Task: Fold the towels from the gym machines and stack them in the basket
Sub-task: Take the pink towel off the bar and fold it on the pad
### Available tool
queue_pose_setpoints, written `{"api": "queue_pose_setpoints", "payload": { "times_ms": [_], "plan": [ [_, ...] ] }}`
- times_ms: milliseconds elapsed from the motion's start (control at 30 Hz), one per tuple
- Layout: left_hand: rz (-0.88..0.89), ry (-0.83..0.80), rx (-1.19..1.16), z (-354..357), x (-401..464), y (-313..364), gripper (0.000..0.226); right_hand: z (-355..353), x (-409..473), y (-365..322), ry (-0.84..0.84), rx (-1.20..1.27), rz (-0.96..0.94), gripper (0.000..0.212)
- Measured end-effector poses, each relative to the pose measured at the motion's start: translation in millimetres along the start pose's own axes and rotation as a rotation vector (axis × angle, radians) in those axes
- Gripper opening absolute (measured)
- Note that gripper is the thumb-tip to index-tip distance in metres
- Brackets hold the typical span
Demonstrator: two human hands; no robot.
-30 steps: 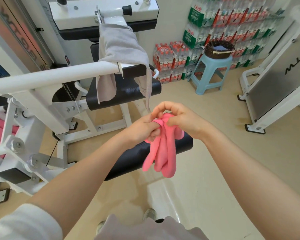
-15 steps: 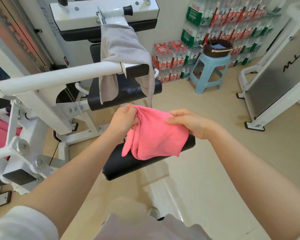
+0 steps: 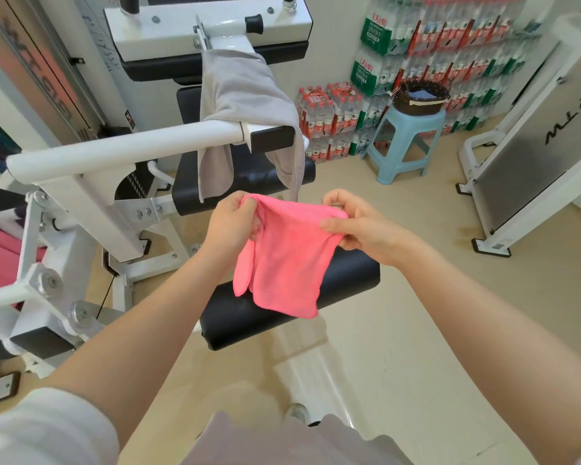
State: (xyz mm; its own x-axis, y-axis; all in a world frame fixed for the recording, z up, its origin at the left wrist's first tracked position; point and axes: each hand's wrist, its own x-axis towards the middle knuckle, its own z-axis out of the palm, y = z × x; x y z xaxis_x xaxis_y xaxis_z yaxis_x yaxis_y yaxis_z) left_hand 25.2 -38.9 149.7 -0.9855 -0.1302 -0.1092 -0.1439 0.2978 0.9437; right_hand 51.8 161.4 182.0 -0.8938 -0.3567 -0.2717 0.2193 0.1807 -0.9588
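A: What's in the hands?

B: A pink towel (image 3: 287,260), held up in the air in front of the person. The left hand (image 3: 230,226) pinches one top corner, fingers curled round a bunch of cloth. The right hand (image 3: 356,223) grips the other top corner, thumb in front and the fingers (image 3: 336,198) curled behind the edge.

A: Is it folded?

B: It looks doubled over: it hangs in loose layers, with a narrow flap on the left side, and the top edge runs between the two hands. Its lower edge hangs in front of a black pad (image 3: 289,297) of the gym machine; whether it touches the pad I cannot tell.

A: Other towels?

B: A grey towel (image 3: 245,105) is draped over the white bar (image 3: 125,152) of the machine, behind and above the pink one, its ends hanging down on both sides.

A: And the basket?

B: A dark woven basket (image 3: 420,99) stands on a light blue stool (image 3: 406,142) at the far wall, well apart from the hands. Something blue lies inside it. Behind the stool are stacked packs of bottled water (image 3: 329,119). The floor (image 3: 416,330) is beige
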Motion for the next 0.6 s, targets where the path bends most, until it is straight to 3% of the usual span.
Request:
{"api": "queue_pose_setpoints", "payload": {
  "times_ms": [67,200,333,400,467,600],
  "plan": [
    [-0.049,-0.025,-0.002,-4,6,-5,0.027,-1,0,1,-0.009,-0.047,-0.087,0.032],
    [-0.165,-0.191,0.097,-6,14,-14,0.026,1,7,3,0.074,-0.004,-0.193,0.024],
    [-0.107,-0.301,0.438,-8,22,-23,0.033,2,10,8,0.075,0.137,-0.175,0.016],
    [-0.046,-0.209,0.512,-13,26,-26,0.032,-2,9,9,0.075,0.240,-0.188,0.010],
    [-0.034,-0.056,0.476,-19,30,-26,0.028,-9,7,9,0.076,0.313,-0.202,0.020],
    [-0.312,0.139,0.176,-32,39,-21,0.016,-12,6,4,0.219,0.184,-0.210,0.014]
  ]
}}
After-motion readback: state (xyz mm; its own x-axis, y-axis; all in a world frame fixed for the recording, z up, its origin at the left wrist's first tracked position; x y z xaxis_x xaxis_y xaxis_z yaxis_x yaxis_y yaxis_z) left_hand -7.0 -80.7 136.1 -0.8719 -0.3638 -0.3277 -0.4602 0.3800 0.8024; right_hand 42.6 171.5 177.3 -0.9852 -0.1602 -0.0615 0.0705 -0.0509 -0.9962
